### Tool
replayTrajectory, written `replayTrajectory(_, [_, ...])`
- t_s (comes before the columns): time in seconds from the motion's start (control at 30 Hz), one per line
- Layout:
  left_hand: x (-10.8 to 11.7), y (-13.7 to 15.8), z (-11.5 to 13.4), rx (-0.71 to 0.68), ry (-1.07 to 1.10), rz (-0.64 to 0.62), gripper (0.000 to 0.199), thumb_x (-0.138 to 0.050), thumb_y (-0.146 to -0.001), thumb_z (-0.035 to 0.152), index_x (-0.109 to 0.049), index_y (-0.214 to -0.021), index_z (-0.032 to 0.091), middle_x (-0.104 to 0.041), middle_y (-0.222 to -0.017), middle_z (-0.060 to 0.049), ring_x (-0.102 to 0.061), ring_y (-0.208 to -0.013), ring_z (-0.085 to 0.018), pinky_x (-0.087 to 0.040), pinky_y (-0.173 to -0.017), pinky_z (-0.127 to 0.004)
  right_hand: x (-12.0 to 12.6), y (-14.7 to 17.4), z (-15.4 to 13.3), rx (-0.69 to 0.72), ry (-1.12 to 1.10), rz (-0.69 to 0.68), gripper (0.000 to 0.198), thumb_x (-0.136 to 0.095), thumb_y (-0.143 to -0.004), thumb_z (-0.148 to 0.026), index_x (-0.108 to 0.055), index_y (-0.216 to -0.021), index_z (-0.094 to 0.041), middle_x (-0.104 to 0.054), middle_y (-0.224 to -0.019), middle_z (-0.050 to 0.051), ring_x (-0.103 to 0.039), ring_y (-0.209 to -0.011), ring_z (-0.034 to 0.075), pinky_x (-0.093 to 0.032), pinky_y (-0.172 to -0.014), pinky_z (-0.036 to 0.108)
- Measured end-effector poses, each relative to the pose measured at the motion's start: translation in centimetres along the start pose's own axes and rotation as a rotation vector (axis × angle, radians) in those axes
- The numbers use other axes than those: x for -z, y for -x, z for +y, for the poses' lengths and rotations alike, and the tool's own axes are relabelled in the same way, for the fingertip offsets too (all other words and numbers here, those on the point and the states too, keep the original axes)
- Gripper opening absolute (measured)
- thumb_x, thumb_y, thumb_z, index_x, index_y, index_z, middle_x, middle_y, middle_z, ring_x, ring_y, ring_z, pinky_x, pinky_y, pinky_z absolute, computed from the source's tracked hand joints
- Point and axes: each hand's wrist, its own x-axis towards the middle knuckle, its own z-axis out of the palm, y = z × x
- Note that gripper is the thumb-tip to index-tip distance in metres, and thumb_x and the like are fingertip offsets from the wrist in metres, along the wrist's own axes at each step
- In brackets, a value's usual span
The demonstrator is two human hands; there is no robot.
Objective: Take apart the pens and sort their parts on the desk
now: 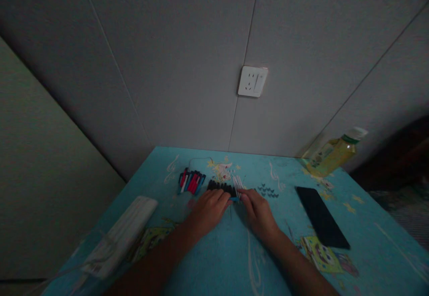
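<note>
Both hands meet near the middle of the table over a small blue pen barrel (235,199). My left hand (209,207) is closed, its fingertips at the barrel's left end. At the other end, my right hand (257,210) pinches it; the fingers hide the exact grip. Just beyond my left fingers lies a row of short black pen parts (221,188). Thin pale rods (237,182), like pen refills, lie beside my right fingertips. Small dark pieces (267,191) are laid out in rows to the right. A group of blue, red and white pen barrels (191,182) lies to the left.
A white power strip (122,233) with a cable lies at the left. To the right are a black phone-like slab (321,218) and a bottle of yellow liquid (333,155). A wall with a socket (252,81) rises behind the blue patterned table (214,260).
</note>
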Motion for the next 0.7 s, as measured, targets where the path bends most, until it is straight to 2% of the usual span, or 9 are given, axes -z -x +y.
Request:
replayTrajectory(0.07, [-0.6, 0.0, -0.3, 0.059, 0.037, 0.027, 0.016, -0.045, -0.098, 0.028, -0.058, -0.104, 0.021, -0.065, -0.094, -0.004, -0.062, -0.087, -0.019, -0.048, -0.077, -0.032, 0.1, -1.9, 0.8, -0.094, 0.068, 0.057, 0.03, -0.039, -0.1, -0.026, -0.062, -0.119, -0.019, -0.067, -0.108, 0.009, -0.064, -0.096, 0.019, -0.048, -0.087, 0.031])
replayTrajectory(0.13, [-1.1, 0.0, -0.5, 0.087, 0.072, 0.039, 0.015, -0.045, -0.099, 0.026, -0.056, -0.107, 0.021, -0.066, -0.096, -0.003, -0.063, -0.088, -0.018, -0.048, -0.077, -0.031, 0.0, -4.2, 1.6, -0.156, 0.198, 0.005, 0.027, -0.045, -0.097, -0.024, -0.065, -0.114, -0.018, -0.068, -0.106, 0.009, -0.064, -0.094, 0.02, -0.048, -0.087, 0.031])
replayTrajectory(0.23, [-1.5, 0.1, -0.6, 0.07, 0.098, 0.049, 0.015, -0.045, -0.098, 0.022, -0.054, -0.11, 0.02, -0.067, -0.097, -0.004, -0.064, -0.09, -0.018, -0.049, -0.079, -0.031, -0.7, -7.4, 2.4, -0.171, 0.26, -0.021, 0.026, -0.055, -0.09, -0.02, -0.067, -0.112, -0.016, -0.068, -0.104, 0.01, -0.064, -0.094, 0.02, -0.046, -0.089, 0.03])
replayTrajectory(0.33, [-1.4, 0.1, -0.4, 0.037, 0.099, 0.075, 0.017, -0.046, -0.097, 0.019, -0.055, -0.111, 0.02, -0.067, -0.096, -0.005, -0.063, -0.091, -0.02, -0.049, -0.081, -0.034, -1.9, -9.2, 2.9, -0.199, 0.285, -0.019, 0.027, -0.061, -0.085, -0.021, -0.068, -0.111, -0.016, -0.069, -0.096, 0.009, -0.065, -0.086, 0.019, -0.047, -0.081, 0.027])
replayTrajectory(0.5, [-0.7, 0.0, -0.1, 0.045, 0.066, 0.085, 0.016, -0.047, -0.096, 0.02, -0.058, -0.108, 0.02, -0.065, -0.093, -0.006, -0.061, -0.09, -0.023, -0.047, -0.079, -0.037, -3.0, -9.9, 3.3, -0.212, 0.269, 0.018, 0.018, -0.059, -0.086, -0.024, -0.071, -0.098, -0.016, -0.07, -0.093, 0.01, -0.066, -0.085, 0.018, -0.046, -0.081, 0.027])
replayTrajectory(0.6, [-0.7, 0.0, -0.1, 0.042, 0.071, 0.078, 0.016, -0.046, -0.096, 0.019, -0.058, -0.107, 0.019, -0.064, -0.091, -0.006, -0.06, -0.088, -0.022, -0.046, -0.079, -0.037, -2.4, -9.5, 3.2, -0.201, 0.22, 0.062, 0.02, -0.055, -0.09, -0.028, -0.071, -0.094, -0.016, -0.071, -0.095, 0.011, -0.066, -0.088, 0.019, -0.047, -0.083, 0.029])
replayTrajectory(0.7, [-0.9, 0.0, -0.2, 0.047, 0.086, 0.079, 0.017, -0.045, -0.096, 0.019, -0.057, -0.109, 0.019, -0.064, -0.092, -0.006, -0.059, -0.09, -0.022, -0.046, -0.081, -0.037, -1.1, -8.2, 2.6, -0.185, 0.141, 0.098, 0.028, -0.047, -0.095, -0.034, -0.068, -0.1, -0.016, -0.072, -0.092, 0.01, -0.067, -0.083, 0.02, -0.05, -0.078, 0.031])
